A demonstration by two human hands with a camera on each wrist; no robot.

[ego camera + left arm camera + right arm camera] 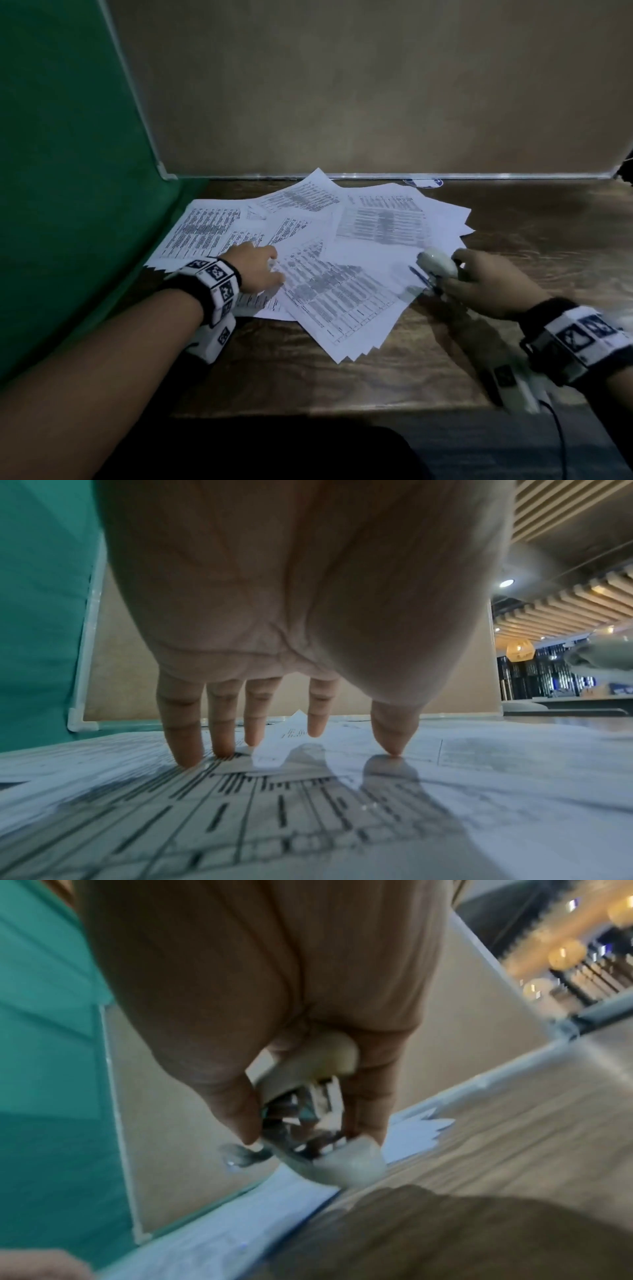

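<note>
Several printed sheets (342, 291) lie fanned and overlapping on a wooden desk (342, 373). My left hand (260, 267) rests flat on the left part of the sheets (342, 818), its fingertips (186, 758) straight and pressing the paper. My right hand (479, 281) grips a white stapler (436, 265) at the right edge of the pile. In the right wrist view the stapler (329, 1123) sits between thumb and fingers, its jaw parted, just above the paper edge (291, 1199).
A green panel (61, 171) walls the left side and a tan board (376, 85) closes the back. A round sticker (423, 182) lies at the desk's far edge. Bare wood shows right of the papers and along the near edge (308, 404).
</note>
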